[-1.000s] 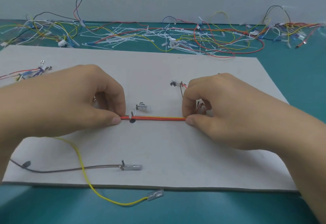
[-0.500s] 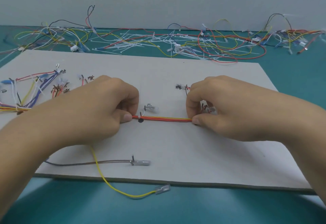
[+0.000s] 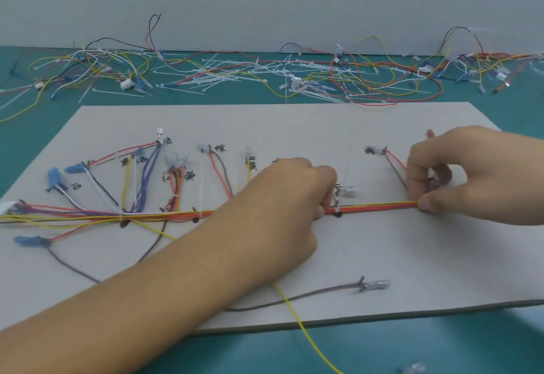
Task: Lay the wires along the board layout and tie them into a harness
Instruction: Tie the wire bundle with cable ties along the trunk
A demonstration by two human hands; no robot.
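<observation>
A grey layout board (image 3: 294,126) lies on the teal table. A bundle of orange, red and yellow wires (image 3: 374,207) runs left to right along the board's middle. My left hand (image 3: 282,197) pinches the bundle near the centre. My right hand (image 3: 459,176) pinches its right end between thumb and fingers. Branch wires with blue and clear terminals (image 3: 141,179) fan up from the bundle on the left, beside handwritten labels. A brown wire with a clear terminal (image 3: 374,285) and a yellow wire (image 3: 300,323) trail over the board's near edge.
Loose wires and white cable ties (image 3: 235,76) lie in a tangle along the table's far side, against the wall. A red wire loop (image 3: 382,90) sits behind the board's right corner. Teal tabletop shows in front of the board.
The view has swung left, showing the board's left branch wires. Both hands still pinch the bundle, stretched taut between them.
</observation>
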